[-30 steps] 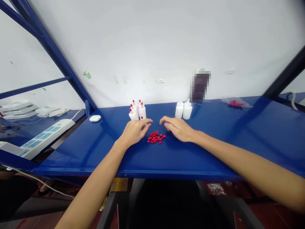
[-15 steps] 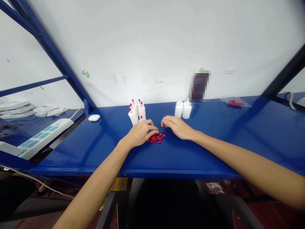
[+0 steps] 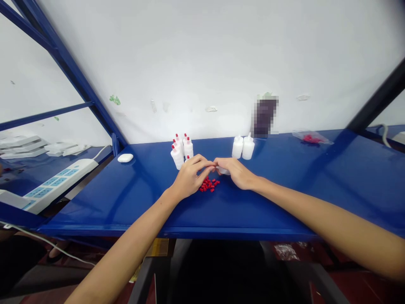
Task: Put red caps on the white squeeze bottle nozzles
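My right hand [image 3: 238,172] is wrapped round a white squeeze bottle [image 3: 224,170], which lies tilted in it and is mostly hidden by the fingers. My left hand [image 3: 193,176] has thumb and fingers pinched together at the bottle's tip, touching the right fingers; what they pinch is hidden. Just below the left fingers is a pile of small red caps [image 3: 209,185] on the table. Behind my left hand stands a group of white bottles with red caps on their nozzles [image 3: 177,156]. Two white bottles without red caps [image 3: 247,149] stand upright beyond my right hand.
The blue table [image 3: 152,202] runs up to a white wall. A white oval object [image 3: 125,158] lies at left, near a power strip [image 3: 53,183]. A clear bag with red pieces [image 3: 311,138] lies at the back right. Blue frame posts [image 3: 82,80] rise at the side.
My left hand has moved from the red caps up and right to the bottle in my right hand. The hands, apart before, now meet, and more of the bottle shows.
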Tool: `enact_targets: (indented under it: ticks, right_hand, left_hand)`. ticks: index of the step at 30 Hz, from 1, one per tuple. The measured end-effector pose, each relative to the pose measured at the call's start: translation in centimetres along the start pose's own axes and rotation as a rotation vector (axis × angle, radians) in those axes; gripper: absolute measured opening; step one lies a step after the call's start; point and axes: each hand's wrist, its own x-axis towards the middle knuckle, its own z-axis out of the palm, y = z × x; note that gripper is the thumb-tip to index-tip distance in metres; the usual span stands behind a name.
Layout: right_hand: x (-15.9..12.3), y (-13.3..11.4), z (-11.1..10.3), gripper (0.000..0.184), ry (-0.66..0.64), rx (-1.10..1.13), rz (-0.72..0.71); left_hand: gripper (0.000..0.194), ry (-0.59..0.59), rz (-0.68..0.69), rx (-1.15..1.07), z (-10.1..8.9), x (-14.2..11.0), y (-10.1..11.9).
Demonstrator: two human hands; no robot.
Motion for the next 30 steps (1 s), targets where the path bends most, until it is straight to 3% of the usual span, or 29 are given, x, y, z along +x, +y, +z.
enact_targets:
  ticks: [6,12,17,22,30]
  right_hand:
    - [0.0,-0.7,0.6,0.029,-0.049,0.051,-0.064]
    - [0.0,-0.8,0.6,0.032,-0.050,0.119,-0.051]
    - [-0.1,-0.8,0.9,0.018,-0.075,0.291,-0.009]
    - [0.0,-0.8,1.0,0.019,-0.055,0.367,0.027]
    - [0.0,-0.6,1.1,0.023,-0.046,0.289,0.036]
  left_hand:
    - [0.016,0.065,0.052,-0.062,0.3,-0.2,0.6]
    - [0.015,0.150,-0.002,-0.083,0.1,0.0,1.1]
    - [0.012,0.121,0.045,-0.099,0.1,0.2,1.2]
    - [0.013,0.114,0.028,-0.103,0.0,0.2,1.1]
    - [0.012,0.056,0.019,-0.102,0.2,0.1,1.3]
